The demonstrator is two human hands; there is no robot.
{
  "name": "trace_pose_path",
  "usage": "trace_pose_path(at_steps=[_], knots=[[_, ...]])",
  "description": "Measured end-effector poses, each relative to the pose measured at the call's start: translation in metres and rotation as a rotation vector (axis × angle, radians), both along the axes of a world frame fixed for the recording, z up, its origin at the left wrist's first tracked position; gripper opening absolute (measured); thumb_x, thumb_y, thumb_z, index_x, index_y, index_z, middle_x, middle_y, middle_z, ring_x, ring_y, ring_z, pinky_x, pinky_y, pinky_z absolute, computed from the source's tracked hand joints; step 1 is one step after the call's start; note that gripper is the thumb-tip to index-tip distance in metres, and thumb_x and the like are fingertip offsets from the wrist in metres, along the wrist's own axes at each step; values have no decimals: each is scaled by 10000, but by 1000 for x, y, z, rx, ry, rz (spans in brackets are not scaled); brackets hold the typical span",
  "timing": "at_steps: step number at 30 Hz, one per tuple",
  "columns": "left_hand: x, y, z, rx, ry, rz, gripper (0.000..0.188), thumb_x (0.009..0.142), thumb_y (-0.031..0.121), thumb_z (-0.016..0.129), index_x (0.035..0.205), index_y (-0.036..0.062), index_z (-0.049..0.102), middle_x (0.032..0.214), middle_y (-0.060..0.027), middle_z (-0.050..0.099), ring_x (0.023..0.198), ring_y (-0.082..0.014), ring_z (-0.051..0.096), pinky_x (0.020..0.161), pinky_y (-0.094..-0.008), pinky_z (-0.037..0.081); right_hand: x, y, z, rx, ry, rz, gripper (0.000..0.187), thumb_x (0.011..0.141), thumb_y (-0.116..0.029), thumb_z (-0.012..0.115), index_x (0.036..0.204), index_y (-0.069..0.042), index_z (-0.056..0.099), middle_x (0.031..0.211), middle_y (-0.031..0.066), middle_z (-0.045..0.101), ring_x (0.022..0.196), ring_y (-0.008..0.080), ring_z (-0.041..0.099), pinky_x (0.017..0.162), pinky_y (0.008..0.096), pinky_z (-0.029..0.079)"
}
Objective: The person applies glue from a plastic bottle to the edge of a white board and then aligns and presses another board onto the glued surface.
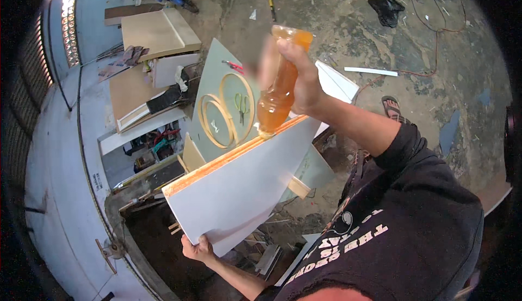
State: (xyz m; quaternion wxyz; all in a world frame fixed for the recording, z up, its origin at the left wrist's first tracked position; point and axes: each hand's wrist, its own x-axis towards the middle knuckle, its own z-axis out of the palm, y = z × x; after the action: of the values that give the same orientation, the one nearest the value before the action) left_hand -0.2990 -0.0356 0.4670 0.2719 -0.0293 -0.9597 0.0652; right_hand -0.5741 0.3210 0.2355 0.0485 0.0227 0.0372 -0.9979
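My right hand is wrapped around a clear plastic bottle of amber liquid, which looks like glue. The bottle is tipped upside down. Its mouth meets the long raw edge of a white-faced board, and that edge has an orange-brown tint along it. At the board's near left corner, my left hand grips it with the thumb on the white face. The board stands tilted on edge. Behind it lies a grey-green panel carrying rolls of edge banding, green-handled scissors and a red-handled tool.
Wooden panels and an open box of tools stand at the left by the white wall. On the concrete floor are a hammer, a black bag, a white strip and a cable.
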Motion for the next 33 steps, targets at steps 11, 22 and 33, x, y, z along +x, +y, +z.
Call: trace_pose_path(at_steps=[11, 22, 33], knots=[[-3, -1, 4, -8, -51, -1, 660, 895, 605, 637, 973, -51, 650, 740, -61, 680, 634, -110, 618, 558, -266, 480, 7, -1, -123, 242, -278, -88, 293, 919, -389, 622, 931, -109, 537, 692, 13, 544, 586, 127, 562, 568, 307, 495], [-7, 7, -3, 146, -24, -63, 591, 884, 532, 700, 939, -54, 635, 765, -51, 651, 649, -104, 565, 574, -262, 462, -1, 3, -113, 209, -272, -120, 286, 905, -402, 646, 903, -132, 551, 656, 13, 564, 566, 141, 582, 535, 305, 480], [-16, 20, -3, 43, -8, -26, 603, 877, 562, 690, 907, -37, 627, 688, -40, 626, 580, -79, 542, 521, -244, 440, -14, -6, -109, 326, -255, -84, 288, 891, -376, 677, 884, -104, 582, 679, 17, 573, 567, 138, 581, 536, 311, 481]])
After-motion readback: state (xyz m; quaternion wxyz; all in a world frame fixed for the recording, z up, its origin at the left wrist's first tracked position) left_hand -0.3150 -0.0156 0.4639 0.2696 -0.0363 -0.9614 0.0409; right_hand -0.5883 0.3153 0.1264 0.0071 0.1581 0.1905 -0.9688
